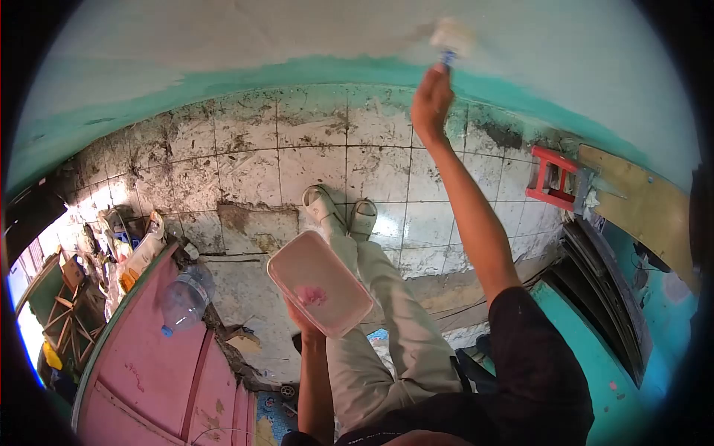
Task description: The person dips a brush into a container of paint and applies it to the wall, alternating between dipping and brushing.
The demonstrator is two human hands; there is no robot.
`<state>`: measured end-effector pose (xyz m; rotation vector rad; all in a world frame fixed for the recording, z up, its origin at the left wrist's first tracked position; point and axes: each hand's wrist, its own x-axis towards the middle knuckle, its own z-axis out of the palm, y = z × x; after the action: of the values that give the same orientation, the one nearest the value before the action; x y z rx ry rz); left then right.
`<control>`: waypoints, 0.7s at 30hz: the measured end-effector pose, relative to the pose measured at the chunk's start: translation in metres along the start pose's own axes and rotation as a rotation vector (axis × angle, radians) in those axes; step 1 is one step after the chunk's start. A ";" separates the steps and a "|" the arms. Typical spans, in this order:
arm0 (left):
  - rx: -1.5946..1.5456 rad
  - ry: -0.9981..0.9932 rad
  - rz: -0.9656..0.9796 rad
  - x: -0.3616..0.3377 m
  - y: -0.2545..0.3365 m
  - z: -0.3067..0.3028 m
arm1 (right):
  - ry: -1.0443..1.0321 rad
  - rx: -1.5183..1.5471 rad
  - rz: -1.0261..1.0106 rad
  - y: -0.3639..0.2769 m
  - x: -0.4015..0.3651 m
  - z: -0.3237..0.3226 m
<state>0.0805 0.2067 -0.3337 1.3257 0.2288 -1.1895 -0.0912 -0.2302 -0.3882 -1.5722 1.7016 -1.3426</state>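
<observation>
The wall point(245, 33), which is the largest thing here, stands ahead of the tub; it is pale grey, with a turquoise band along its lower part. Between this wall and the tub, and also around the tub, extends a floor point(312, 175) of whitish tiles with many dark stains. To the left of the tub there is a pink panelled surface point(152, 357). To the right of the tub, well apart from it, are several dark curved panels point(606, 297), and farther ahead on this same side is a yellowish board point(643, 219). Near this board, also ahead and to the right of the tub, one sees a red stool point(552, 182).

The tub point(335, 262) itself is pinkish, rectangular and tilted, and it is in front of the person's legs. A clear plastic bottle point(187, 297) with a blue cap lies to its left, on the pink panelled surface.

The left hand point(304, 318) grasps the tub from below, at its left side; most of the fingers are hidden. The right hand point(433, 104), ahead and to the right of the tub, is closed around the handle of a brush point(451, 39). The brush head is pale and blurred, so I cannot tell whether it touches the wall. The smallest thing is a pink patch point(311, 296) within the tub's outline.
</observation>
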 end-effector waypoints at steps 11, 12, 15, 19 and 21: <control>-0.151 0.193 -0.071 0.010 0.024 0.004 | -0.448 -0.008 0.763 0.076 0.007 0.000; -0.165 0.180 -0.070 0.010 0.024 0.007 | -0.442 0.127 0.779 0.048 0.017 -0.014; -0.112 0.011 -0.001 -0.002 0.035 0.002 | -0.420 0.139 0.659 -0.061 0.040 -0.067; -0.015 -0.037 0.013 -0.002 0.057 0.029 | -0.376 0.180 0.511 -0.230 0.064 -0.129; 0.064 -0.094 0.039 -0.004 0.073 0.046 | -0.341 0.188 0.416 -0.260 0.072 -0.139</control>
<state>0.1125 0.1561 -0.2709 1.3202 0.0970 -1.2319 -0.1002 -0.2164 -0.0848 -1.1775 1.5305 -0.9336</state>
